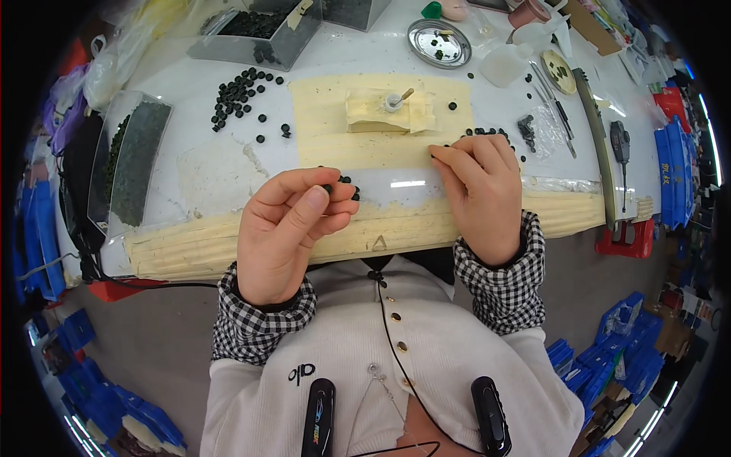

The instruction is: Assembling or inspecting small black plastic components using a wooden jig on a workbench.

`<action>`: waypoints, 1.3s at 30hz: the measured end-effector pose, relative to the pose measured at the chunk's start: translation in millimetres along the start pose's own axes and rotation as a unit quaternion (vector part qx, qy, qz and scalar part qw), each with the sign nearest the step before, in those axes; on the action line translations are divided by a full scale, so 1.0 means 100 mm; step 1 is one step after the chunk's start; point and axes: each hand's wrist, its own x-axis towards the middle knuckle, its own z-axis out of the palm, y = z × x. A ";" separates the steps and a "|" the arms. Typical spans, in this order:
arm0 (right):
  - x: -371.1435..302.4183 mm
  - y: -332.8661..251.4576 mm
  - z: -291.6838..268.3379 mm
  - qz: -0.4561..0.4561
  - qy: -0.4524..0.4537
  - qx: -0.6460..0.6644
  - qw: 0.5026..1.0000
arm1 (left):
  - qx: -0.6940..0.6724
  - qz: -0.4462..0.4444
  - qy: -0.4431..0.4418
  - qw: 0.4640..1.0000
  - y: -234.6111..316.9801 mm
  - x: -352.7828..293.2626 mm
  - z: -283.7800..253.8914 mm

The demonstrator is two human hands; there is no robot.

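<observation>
My left hand (283, 228) is raised over the table's near edge, thumb and fingertips pinching a small dark round piece (327, 188). Several more dark pieces lie on the table just behind those fingers. To the right, my right hand (485, 199) is closed with thumb and index finger together; a tiny dark spot shows at the fingertips, too small to name. Beyond both hands, a block covered in yellow tape (373, 122) bears a small white pot (393, 103) with a wooden stick (407, 94) leaning in it. A loose dark piece (452, 106) sits right of the block.
Scattered dark pieces (236, 95) lie at the far left, below a clear bin (285, 46) of them. Another clear tray (141, 164) stands at left. A round metal dish (439, 43) is at the back; tweezers (553, 99) and a black handheld tool (620, 145) lie at right.
</observation>
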 end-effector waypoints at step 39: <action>0.13 -0.51 0.17 0.082 0.032 0.420 0.903 | 0.028 0.075 0.022 0.997 -0.13 0.06 0.18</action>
